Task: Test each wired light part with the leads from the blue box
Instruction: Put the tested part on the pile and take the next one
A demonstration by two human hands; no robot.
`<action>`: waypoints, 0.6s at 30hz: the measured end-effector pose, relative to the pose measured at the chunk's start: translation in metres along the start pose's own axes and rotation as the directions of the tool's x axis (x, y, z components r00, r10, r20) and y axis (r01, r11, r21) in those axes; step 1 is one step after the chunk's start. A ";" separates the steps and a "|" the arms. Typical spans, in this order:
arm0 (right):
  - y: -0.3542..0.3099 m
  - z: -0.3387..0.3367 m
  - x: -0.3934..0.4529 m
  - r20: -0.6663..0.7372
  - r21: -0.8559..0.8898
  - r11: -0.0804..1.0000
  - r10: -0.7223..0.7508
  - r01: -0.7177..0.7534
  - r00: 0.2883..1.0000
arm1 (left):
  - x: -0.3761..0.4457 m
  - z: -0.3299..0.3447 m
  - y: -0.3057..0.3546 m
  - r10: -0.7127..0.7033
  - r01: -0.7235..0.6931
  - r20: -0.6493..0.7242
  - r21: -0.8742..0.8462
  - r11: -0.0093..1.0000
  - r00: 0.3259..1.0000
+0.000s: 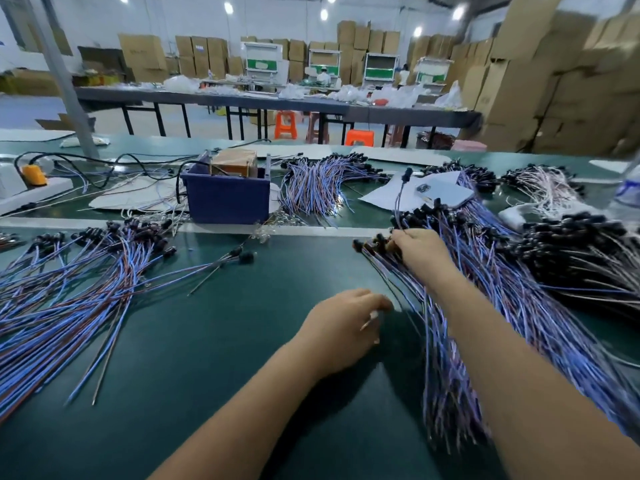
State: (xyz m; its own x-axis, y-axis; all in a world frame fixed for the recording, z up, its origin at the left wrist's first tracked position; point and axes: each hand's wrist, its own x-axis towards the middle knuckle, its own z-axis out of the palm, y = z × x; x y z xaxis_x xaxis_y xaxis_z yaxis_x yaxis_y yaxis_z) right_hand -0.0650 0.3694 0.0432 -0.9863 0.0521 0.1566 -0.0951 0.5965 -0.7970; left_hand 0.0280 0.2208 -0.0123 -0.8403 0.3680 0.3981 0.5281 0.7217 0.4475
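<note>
A blue box [228, 200] with a brown block inside stands at the back middle of the green bench [221, 341]. Wired light parts with black heads and blue-purple wires lie in a pile at left [69, 282] and a bigger pile at right [491, 271]. My right hand [420, 249] reaches into the right pile and pinches the black heads of some parts. My left hand [344, 327] sits lower, fingers curled at the wire ends, holding something thin and pale; blur hides what it is. Two single parts [242, 254] lie in the middle.
More wire bundles [322, 188] lie behind, beside white paper and a grey phone-like slab [440, 194]. A white power strip with an orange plug [34, 181] sits at far left. A water bottle [628, 188] stands at the right edge. Long tables, stools and cartons fill the background.
</note>
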 end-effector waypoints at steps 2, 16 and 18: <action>0.015 -0.027 0.002 -0.029 -0.301 0.952 0.055 -0.061 0.998 | 0.008 0.013 0.010 -0.061 0.061 0.063 0.003 0.998 0.996; 0.003 0.012 -0.023 -0.020 -0.777 0.611 -0.264 0.152 0.964 | 0.026 0.026 0.010 -0.094 0.072 0.212 0.107 0.992 0.973; -0.007 0.033 -0.024 0.046 -0.745 0.632 -0.271 0.214 0.961 | 0.017 0.008 -0.014 -0.177 0.170 0.032 0.158 0.973 0.984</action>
State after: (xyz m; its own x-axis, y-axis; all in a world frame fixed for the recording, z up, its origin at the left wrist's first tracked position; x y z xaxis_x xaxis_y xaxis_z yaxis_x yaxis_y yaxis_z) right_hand -0.0449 0.3372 0.0259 -0.9288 -0.1485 0.3396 -0.1704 0.9847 -0.0354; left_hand 0.0049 0.2213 -0.0180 -0.9239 0.2533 0.2867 0.3518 0.8570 0.3765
